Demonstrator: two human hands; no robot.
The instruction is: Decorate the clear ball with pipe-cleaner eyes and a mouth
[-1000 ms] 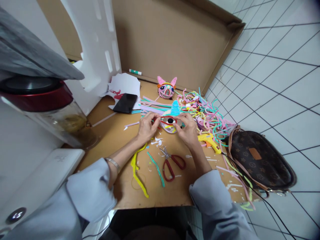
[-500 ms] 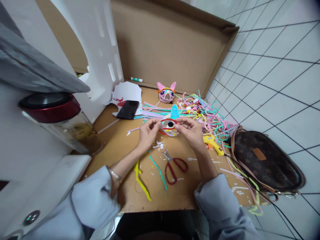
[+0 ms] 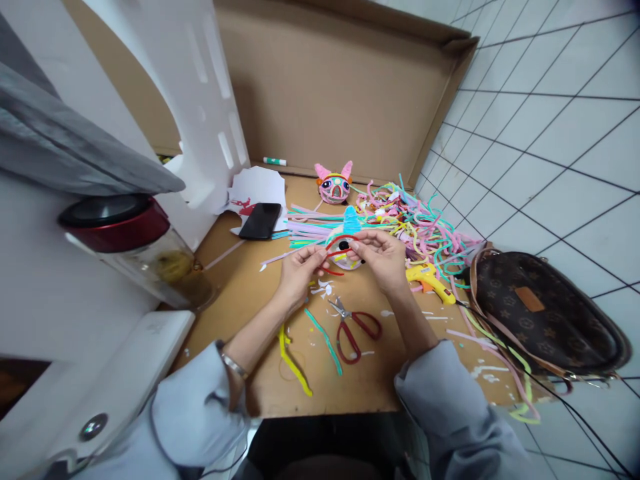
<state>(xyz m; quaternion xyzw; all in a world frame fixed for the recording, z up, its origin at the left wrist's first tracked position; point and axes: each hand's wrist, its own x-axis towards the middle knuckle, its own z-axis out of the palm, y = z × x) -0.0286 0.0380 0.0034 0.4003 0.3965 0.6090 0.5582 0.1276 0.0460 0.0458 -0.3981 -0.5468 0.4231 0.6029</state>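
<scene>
Since half a second ago, the red pipe cleaner (image 3: pixel 337 253) has shifted from a wide loop around the black eye to a bent strand, one loose end trailing below my left fingertips. Both my hands are nearly closed in fingertip pinches on it: left hand (image 3: pixel 299 270) at one side, right hand (image 3: pixel 384 260) at the other. Between and just behind them sits a pale, round creature head (image 3: pixel 349 260) with a blue ear (image 3: pixel 351 221); whether my fingers touch it, I cannot tell.

With so light a grip, the bend could spring open if either pinch slips. That loose end might catch on the head and, as neither hand seems to steady it, tip or roll it.

Nearer me, below and between my hands, red-handled scissors (image 3: pixel 346 313) point their blades toward my fingers, so dropping a hand carelessly could mean a prick. Just right of my right hand lies a yellow glue gun (image 3: pixel 431 282); an outward elbow could snag its black cord (image 3: pixel 480 320) and drag it. Whether it is hot does not show.
</scene>
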